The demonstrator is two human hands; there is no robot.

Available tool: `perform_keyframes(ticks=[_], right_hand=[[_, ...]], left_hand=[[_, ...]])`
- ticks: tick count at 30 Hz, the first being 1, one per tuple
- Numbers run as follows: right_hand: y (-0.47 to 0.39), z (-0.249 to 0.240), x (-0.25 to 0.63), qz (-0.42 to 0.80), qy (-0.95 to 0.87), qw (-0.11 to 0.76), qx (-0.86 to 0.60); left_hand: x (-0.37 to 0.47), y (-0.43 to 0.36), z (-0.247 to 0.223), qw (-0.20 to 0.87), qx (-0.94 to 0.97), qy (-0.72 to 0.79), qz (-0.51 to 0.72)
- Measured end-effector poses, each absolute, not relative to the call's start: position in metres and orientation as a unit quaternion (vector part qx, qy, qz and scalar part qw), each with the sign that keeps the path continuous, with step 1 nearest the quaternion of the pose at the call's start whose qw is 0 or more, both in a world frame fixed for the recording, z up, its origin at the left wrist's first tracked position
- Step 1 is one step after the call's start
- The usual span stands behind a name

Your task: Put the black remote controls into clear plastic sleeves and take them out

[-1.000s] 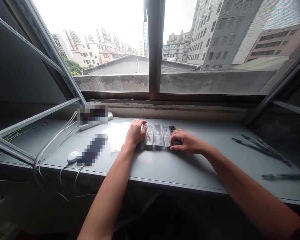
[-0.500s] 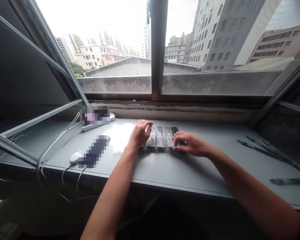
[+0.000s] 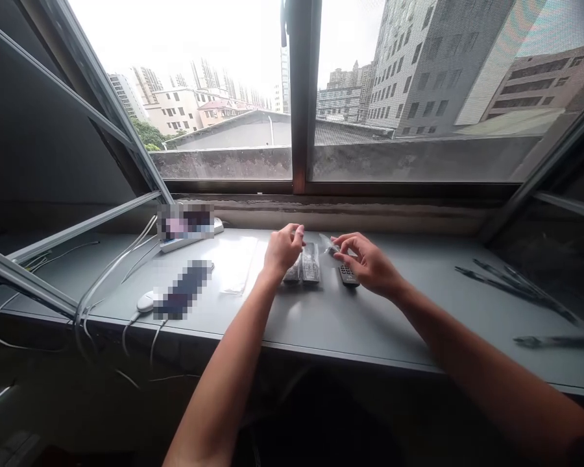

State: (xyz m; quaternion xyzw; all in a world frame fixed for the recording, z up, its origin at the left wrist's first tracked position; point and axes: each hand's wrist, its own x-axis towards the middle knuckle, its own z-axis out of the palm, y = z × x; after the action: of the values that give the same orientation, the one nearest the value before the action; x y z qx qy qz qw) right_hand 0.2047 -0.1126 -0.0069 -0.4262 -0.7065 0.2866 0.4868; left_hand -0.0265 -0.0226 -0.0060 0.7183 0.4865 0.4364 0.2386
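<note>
Worktop (image 3: 365,340), two wrapped packets (image 3: 311,263), one bare remote (image 3: 349,277).
Worktop: pale grey. Right hand (image 3: 368,261): thumb and fingers pinching a clear bag (image 3: 328,254) at its 9 o'clock. Left hand (image 3: 281,251): curled, at the packets' 10 o'clock; grip, if any, cannot be told. Sheet (image 3: 241,263): at the left hand's 8 o'clock. Packets: side by side. Remote: at the packets' 3 o'clock, partly behind the right hand.

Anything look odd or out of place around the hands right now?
Mildly: the dark remote by the right hand shows no plastic wrapping, unlike the two bagged items near the left hand. I see no spill.
</note>
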Motion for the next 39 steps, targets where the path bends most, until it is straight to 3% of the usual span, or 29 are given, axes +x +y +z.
perform_keyframes(ticks=[3, 7, 12, 18, 22, 24, 27, 30, 35, 39], right_hand=[[-0.117, -0.006, 0.201, 0.268, -0.742, 0.473, -0.392], [-0.12, -0.004, 0.198, 0.241, -0.764, 0.454, -0.389], [-0.12, -0.002, 0.199, 0.22, -0.784, 0.439, -0.381], [-0.116, 0.003, 0.195, 0.21, -0.834, 0.399, -0.318], [-0.107, 0.006, 0.184, 0.216, -0.748, 0.513, -0.362], [-0.101, 0.007, 0.177, 0.273, -0.657, 0.575, -0.405], [-0.094, 0.006, 0.169, 0.477, -0.55, 0.543, -0.419], [-0.097, 0.002, 0.165, 0.607, -0.486, 0.487, -0.397], [-0.113, -0.006, 0.165, 0.708, -0.481, 0.403, -0.323], [-0.117, -0.015, 0.165, 0.733, -0.454, 0.419, -0.286]], left_hand=[[-0.009, -0.016, -0.001, 0.4, 0.659, 0.481, 0.418], [0.003, -0.006, -0.004, 0.51, 0.6, 0.47, 0.399], [0.005, -0.001, -0.012, 0.498, 0.586, 0.476, 0.428], [-0.003, -0.003, -0.023, 0.535, 0.517, 0.38, 0.549], [-0.005, -0.013, -0.021, 0.561, 0.452, 0.34, 0.605], [-0.004, -0.022, -0.015, 0.579, 0.43, 0.309, 0.62], [0.0, -0.034, -0.006, 0.585, 0.415, 0.291, 0.634], [0.0, -0.038, -0.003, 0.584, 0.414, 0.283, 0.639], [-0.006, -0.032, -0.007, 0.582, 0.398, 0.264, 0.658], [-0.008, -0.031, -0.008, 0.578, 0.393, 0.235, 0.676]])
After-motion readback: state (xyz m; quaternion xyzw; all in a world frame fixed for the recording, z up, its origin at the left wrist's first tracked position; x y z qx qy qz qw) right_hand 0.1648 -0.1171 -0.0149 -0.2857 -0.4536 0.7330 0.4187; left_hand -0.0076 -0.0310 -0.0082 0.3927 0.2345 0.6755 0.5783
